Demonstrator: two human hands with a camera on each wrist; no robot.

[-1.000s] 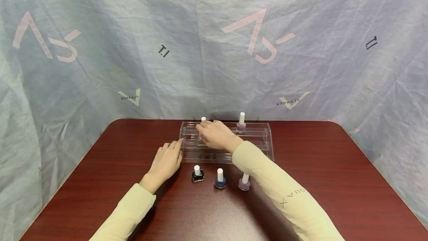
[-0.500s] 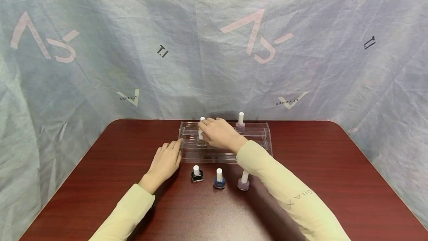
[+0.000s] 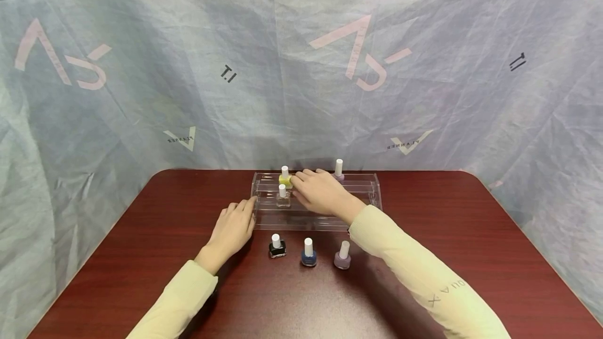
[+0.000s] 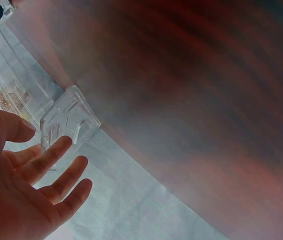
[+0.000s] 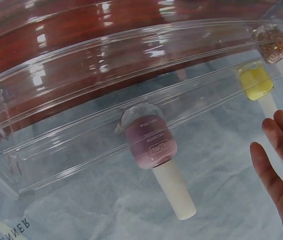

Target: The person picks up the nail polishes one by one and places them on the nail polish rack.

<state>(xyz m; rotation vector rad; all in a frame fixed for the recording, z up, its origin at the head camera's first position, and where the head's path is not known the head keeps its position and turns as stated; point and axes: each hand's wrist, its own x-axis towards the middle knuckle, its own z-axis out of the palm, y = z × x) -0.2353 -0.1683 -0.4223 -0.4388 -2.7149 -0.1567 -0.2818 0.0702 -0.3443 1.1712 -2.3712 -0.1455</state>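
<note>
Behind the far edge of the dark red table (image 3: 141, 234), a pale grey-blue cloth (image 3: 292, 77) is hanging in creases, probably serving as a plain backdrop. Beneath it the table is spreading wide, its wood-grained top giving everything a flat footing. Near its back edge, the clear tiered rack (image 3: 301, 218) is standing with its long side toward the person, and its steps are likely keeping the rear row visible above the front one.

At the rack's left end, the left hand (image 3: 231, 228) is resting with fingers spread, gripping nothing; its index finger appears to be touching the end panel, perhaps steadying a light frame. Over the rack's middle, the right hand (image 3: 317, 191) is hovering with fingers parted and gently bent. It is holding nothing that shows, and its fingertips are lying so near the yellow bottle that I cannot tell whether they are touching.

On the rear tier, the rounded mauve bottle (image 5: 151, 140) is standing right of centre, well apart from the others, which is leaving finger room around it. In front of the rack, a lilac bottle (image 3: 342, 261), a blue bottle (image 3: 308, 258) and a black bottle (image 3: 278, 249) are standing upright in a loose row, spaced so each can be grasped singly. Toward the rack's left, the yellow bottle (image 5: 256, 83) is occupying the rear tier, and the glittery bottle (image 5: 274, 46) is sitting just before it, one step lower. Smallest, the white caps (image 3: 308, 246) are pointing upward, presumably offering the easiest hold.
</note>
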